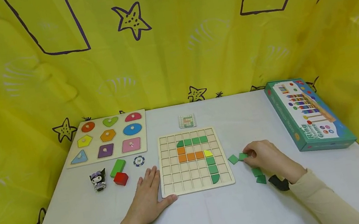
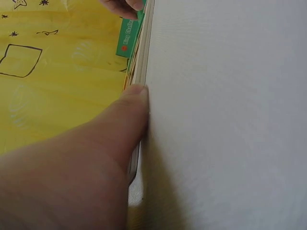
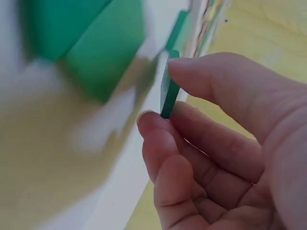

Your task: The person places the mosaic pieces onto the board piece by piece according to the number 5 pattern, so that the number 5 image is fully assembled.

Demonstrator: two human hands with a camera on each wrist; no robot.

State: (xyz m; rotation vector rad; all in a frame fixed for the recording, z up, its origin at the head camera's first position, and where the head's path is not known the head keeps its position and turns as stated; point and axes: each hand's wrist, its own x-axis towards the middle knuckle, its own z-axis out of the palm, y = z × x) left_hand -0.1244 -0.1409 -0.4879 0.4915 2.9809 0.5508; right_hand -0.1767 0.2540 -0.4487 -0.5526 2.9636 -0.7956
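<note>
My right hand pinches a square green tile between thumb and fingertips, right of the wooden grid board. One loose green tile lies left of these fingers. Below the hand lie two more, a green tile and a cut-cornered green tile. My left hand rests with fingers straight along the board's left side; its thumb touches the near left corner. On the board, green, orange and yellow tiles form a winding strip with rounded green ends.
Behind the board lies a small pattern card. At left are a shape puzzle, a figurine, a green block, a red block and a chip marked 10. A game box lies at right; yellow curtains hang behind.
</note>
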